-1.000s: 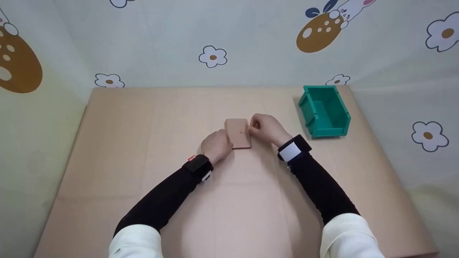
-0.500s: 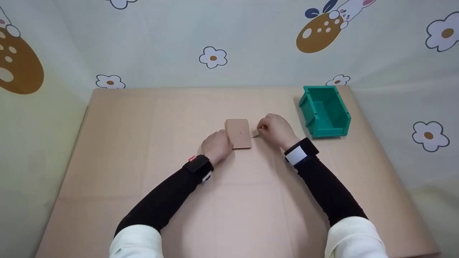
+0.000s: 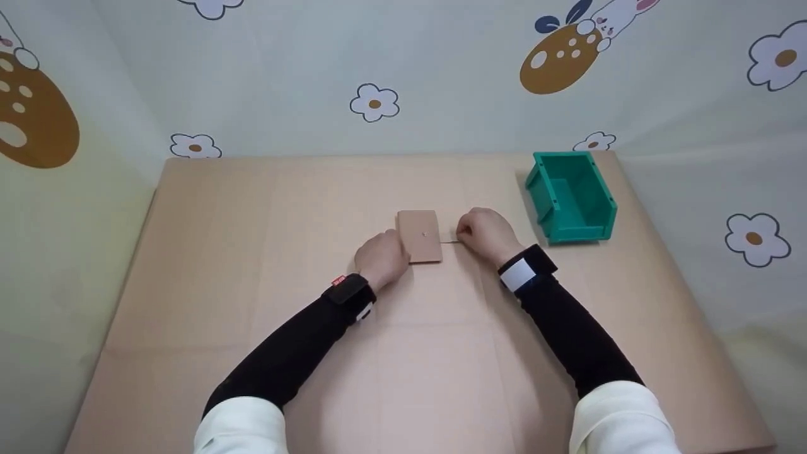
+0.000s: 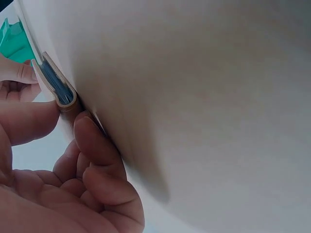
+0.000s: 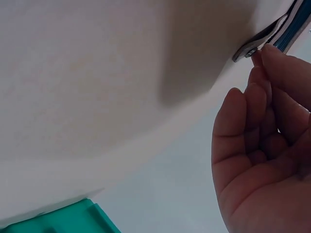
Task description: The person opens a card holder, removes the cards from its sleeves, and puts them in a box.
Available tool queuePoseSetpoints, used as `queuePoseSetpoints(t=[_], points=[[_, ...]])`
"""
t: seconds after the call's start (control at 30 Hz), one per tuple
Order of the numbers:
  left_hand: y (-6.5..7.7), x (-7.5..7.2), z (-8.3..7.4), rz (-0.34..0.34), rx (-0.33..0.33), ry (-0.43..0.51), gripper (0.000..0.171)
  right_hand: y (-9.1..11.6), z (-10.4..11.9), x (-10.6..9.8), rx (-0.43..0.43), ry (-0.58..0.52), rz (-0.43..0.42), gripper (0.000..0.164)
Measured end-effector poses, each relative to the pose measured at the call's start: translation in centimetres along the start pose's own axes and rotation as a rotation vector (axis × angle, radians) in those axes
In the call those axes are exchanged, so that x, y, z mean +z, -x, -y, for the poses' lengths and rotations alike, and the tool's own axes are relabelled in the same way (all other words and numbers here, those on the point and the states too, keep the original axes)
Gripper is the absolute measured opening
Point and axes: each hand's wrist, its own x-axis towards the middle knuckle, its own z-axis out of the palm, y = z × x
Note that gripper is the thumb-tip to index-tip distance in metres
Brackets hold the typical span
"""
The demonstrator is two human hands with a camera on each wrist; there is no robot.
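A small pinkish-tan card holder [image 3: 419, 236] lies near the middle of the table, a small metal stud on its cover. Blue inner leaves [image 4: 57, 85] show between its covers in the left wrist view. My left hand [image 3: 382, 258] pinches its left edge between thumb and fingers. From the right side a short strap [image 3: 449, 239] sticks out, reaching my right hand [image 3: 488, 234]. In the right wrist view a metal snap [image 5: 250, 52] sits near the strap's end, and my right thumb and forefinger pinch there. The hand partly hides the strap's end in the head view.
A green open-front plastic bin [image 3: 574, 198] stands at the back right, just beyond my right hand. The tan table [image 3: 252, 252] ends at a pale, flower-patterned cloth [image 3: 284, 75] behind and at both sides.
My right hand has moved right from the card holder's edge, then slightly down. The strap has come into view, stretched out to the right. My left hand has stayed in place.
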Motion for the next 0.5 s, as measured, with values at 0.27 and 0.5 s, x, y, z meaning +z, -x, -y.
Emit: queuePoseSetpoints(t=[0.27, 0.5], points=[[-0.16, -0.08, -0.01, 0.017, 0.008, -0.005, 0.012, 0.01, 0.06, 0.23, 0.018, -0.013, 0.022, 0.007], [-0.16, -0.31, -0.25, -0.034, 0.033, -0.093, 0.015, -0.09, -0.03, 0.27, 0.018, -0.032, 0.025, 0.007]])
